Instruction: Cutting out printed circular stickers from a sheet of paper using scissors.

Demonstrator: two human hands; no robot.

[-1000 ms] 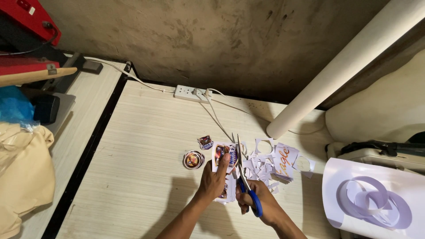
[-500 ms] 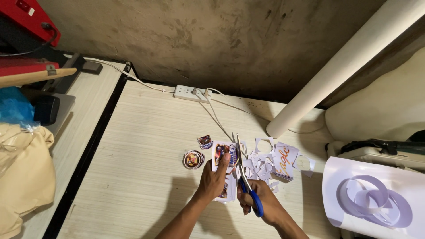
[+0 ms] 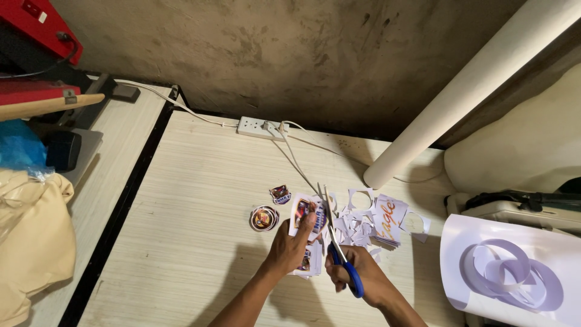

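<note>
my left hand pinches a printed sheet of colour pictures, fingers closed on it, thumb on top. the sheet lies on the pale table, right in front of me, a bit lifted where i hold it. my right hand is wrapped around the blue handles of the scissors. the blades point away from me and stand a little open, with the sheet's right edge beside them. i cannot tell if paper sits between the blades.

my left fingers are very close to the blades. if i snip too fast, i think i could nick a finger. the sheet is floppy, so it could bend and the cut could go into a picture.

two round cut-outs lie just left of the sheet, and a small one is a bit further up. a heap of white scraps sits just right of the scissors. my arm could sweep them off or mix them with the good ones. a white cord runs from the power strip toward the scissors tips. i must not cut that.
</note>
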